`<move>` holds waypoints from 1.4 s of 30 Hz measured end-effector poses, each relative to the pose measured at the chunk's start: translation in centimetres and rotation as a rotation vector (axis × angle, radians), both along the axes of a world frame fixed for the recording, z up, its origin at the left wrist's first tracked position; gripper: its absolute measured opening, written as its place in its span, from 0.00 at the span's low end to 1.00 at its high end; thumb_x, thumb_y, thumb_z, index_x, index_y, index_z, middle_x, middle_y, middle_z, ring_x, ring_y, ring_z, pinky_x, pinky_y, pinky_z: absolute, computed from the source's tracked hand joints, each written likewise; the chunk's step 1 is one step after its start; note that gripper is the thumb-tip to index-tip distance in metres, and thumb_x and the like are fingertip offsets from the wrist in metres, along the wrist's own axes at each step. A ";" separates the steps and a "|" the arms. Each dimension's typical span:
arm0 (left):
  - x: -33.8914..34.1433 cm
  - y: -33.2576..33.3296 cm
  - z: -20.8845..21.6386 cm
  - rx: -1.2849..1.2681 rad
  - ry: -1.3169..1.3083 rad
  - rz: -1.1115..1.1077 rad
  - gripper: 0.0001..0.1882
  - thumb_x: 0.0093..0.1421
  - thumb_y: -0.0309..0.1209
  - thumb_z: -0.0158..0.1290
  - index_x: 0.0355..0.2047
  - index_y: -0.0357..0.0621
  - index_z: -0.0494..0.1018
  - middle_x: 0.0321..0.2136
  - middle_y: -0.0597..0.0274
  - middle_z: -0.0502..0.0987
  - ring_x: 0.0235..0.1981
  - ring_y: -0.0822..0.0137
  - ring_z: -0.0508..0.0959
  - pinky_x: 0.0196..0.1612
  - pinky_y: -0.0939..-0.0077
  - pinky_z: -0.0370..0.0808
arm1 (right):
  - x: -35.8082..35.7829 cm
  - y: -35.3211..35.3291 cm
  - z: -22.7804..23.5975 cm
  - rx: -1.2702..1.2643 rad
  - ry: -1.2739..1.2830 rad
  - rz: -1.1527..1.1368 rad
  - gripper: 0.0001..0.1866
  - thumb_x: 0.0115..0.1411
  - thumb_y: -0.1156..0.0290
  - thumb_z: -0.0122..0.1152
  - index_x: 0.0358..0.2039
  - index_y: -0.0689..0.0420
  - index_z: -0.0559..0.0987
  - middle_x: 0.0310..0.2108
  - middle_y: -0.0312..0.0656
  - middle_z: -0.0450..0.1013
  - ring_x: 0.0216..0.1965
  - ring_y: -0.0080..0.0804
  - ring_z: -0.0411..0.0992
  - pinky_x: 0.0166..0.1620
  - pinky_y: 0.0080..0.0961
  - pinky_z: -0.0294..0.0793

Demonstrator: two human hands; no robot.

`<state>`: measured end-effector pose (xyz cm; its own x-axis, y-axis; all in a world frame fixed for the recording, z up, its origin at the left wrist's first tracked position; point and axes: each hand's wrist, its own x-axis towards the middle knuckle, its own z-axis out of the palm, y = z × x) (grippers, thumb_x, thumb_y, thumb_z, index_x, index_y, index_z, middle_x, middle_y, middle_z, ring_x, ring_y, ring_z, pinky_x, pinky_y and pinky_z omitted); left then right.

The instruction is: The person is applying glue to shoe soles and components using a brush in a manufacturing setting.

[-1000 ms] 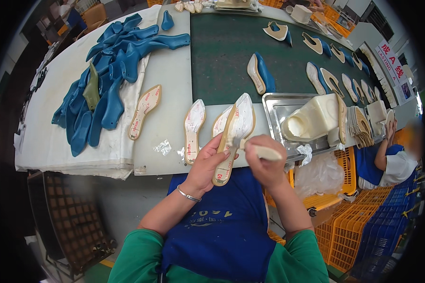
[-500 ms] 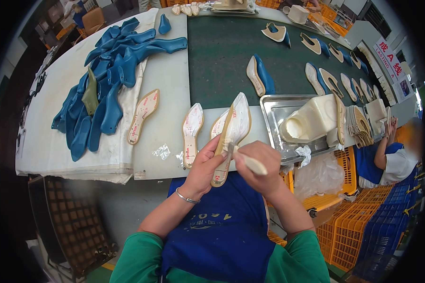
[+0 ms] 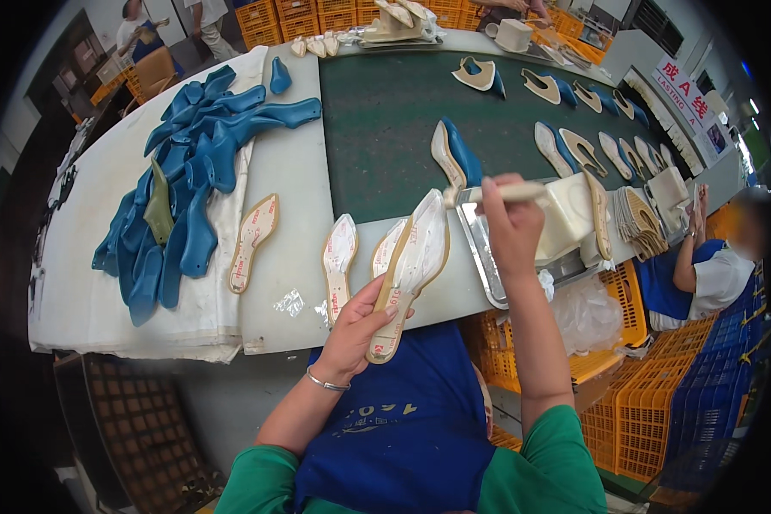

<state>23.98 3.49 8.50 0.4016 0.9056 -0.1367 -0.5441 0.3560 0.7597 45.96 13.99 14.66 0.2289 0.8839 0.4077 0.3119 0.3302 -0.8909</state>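
Note:
My left hand (image 3: 360, 330) grips the heel end of a pointed shoe insole (image 3: 420, 244), held tilted up over the table edge. White wet-looking coating covers its front part. In my right hand (image 3: 514, 227) is a brush (image 3: 525, 193) with a pale handle. Its head lies close to the insole's pointed toe; whether they touch I cannot tell. Behind the held insole lies another coated insole (image 3: 386, 250), partly hidden. To its left rests a second coated insole (image 3: 341, 244), and farther left an insole with red print (image 3: 254, 236).
Blue shoe lasts (image 3: 201, 163) and one olive last (image 3: 158, 206) are heaped at left. A metal tray (image 3: 480, 248) with a white container (image 3: 565, 214) stands at right. Insole-and-last pairs (image 3: 456, 154) lie on the green belt (image 3: 385, 120). A co-worker (image 3: 702, 265) is at far right.
My right hand has lifted and moved forward and right with the brush, from the insole's middle to beside its toe. The held insole has shifted slightly toward me.

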 end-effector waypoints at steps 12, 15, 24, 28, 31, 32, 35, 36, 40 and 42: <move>-0.9 0.0 -0.3 -0.011 0.001 -0.030 0.31 0.65 0.21 0.47 0.68 0.36 0.53 0.57 0.52 0.71 0.53 0.66 0.75 0.58 0.72 0.72 | 1.0 4.3 -0.8 0.028 0.033 -0.018 0.11 0.63 0.66 0.61 0.28 0.60 0.76 0.19 0.34 0.72 0.21 0.16 0.69 0.26 0.18 0.67; -1.6 0.1 -0.2 -0.021 -0.030 0.012 0.32 0.64 0.20 0.47 0.68 0.37 0.53 0.56 0.52 0.72 0.52 0.65 0.76 0.56 0.72 0.73 | 2.3 4.3 -1.2 0.002 0.153 -0.022 0.10 0.65 0.69 0.58 0.27 0.59 0.75 0.21 0.32 0.72 0.22 0.14 0.68 0.27 0.15 0.67; -2.8 3.1 -1.1 -0.016 -0.299 0.168 0.33 0.64 0.20 0.47 0.69 0.40 0.50 0.61 0.49 0.66 0.57 0.58 0.74 0.58 0.66 0.74 | -0.7 -0.8 -6.0 -0.012 0.190 0.307 0.07 0.62 0.70 0.50 0.31 0.60 0.74 0.29 0.36 0.71 0.31 0.22 0.67 0.39 0.22 0.67; -2.9 4.2 -0.9 0.028 -0.372 0.257 0.35 0.65 0.21 0.47 0.70 0.45 0.47 0.60 0.51 0.67 0.54 0.59 0.76 0.58 0.66 0.74 | -5.3 -4.1 -6.5 -0.253 0.319 0.485 0.08 0.65 0.72 0.50 0.36 0.61 0.76 0.30 0.35 0.72 0.31 0.22 0.68 0.38 0.20 0.67; -2.7 4.5 -2.1 0.019 -0.411 0.279 0.33 0.66 0.22 0.47 0.69 0.46 0.49 0.57 0.54 0.69 0.51 0.62 0.76 0.53 0.67 0.78 | -7.4 -5.9 -7.2 -0.521 0.346 0.544 0.13 0.63 0.70 0.53 0.45 0.65 0.75 0.33 0.39 0.75 0.28 0.22 0.71 0.33 0.18 0.68; -2.7 4.6 -2.5 0.006 -0.437 0.252 0.31 0.66 0.23 0.47 0.68 0.46 0.51 0.56 0.55 0.69 0.51 0.63 0.77 0.52 0.68 0.79 | -8.0 -6.3 -7.4 -0.597 0.391 0.610 0.15 0.63 0.70 0.54 0.47 0.65 0.75 0.33 0.39 0.75 0.27 0.21 0.71 0.31 0.16 0.67; -2.2 4.6 -3.0 -0.007 -0.465 0.266 0.29 0.67 0.25 0.46 0.67 0.47 0.52 0.54 0.57 0.70 0.49 0.64 0.77 0.50 0.70 0.80 | -8.7 -6.5 -7.6 -0.692 0.418 0.693 0.17 0.64 0.69 0.57 0.50 0.65 0.74 0.32 0.37 0.76 0.26 0.19 0.70 0.29 0.14 0.66; -2.2 4.7 -3.2 -0.022 -0.467 0.276 0.29 0.68 0.25 0.47 0.67 0.47 0.52 0.53 0.57 0.70 0.48 0.65 0.78 0.50 0.70 0.80 | -8.9 -6.5 -7.6 -0.702 0.409 0.697 0.18 0.64 0.69 0.58 0.51 0.65 0.73 0.32 0.36 0.76 0.26 0.18 0.70 0.28 0.14 0.66; -3.7 5.5 -2.9 0.013 -0.347 0.252 0.32 0.70 0.32 0.46 0.70 0.46 0.47 0.63 0.56 0.63 0.63 0.65 0.65 0.62 0.68 0.68 | -8.5 -5.8 -7.5 -0.732 0.394 0.711 0.17 0.63 0.72 0.57 0.51 0.65 0.75 0.31 0.33 0.76 0.25 0.15 0.69 0.29 0.12 0.63; -6.3 7.2 -5.9 0.045 -0.169 0.352 0.32 0.70 0.33 0.45 0.70 0.45 0.47 0.65 0.56 0.60 0.66 0.65 0.61 0.65 0.68 0.62 | -8.2 -5.7 -7.7 -0.734 0.393 0.689 0.16 0.62 0.72 0.58 0.49 0.65 0.75 0.30 0.34 0.76 0.25 0.16 0.69 0.28 0.12 0.63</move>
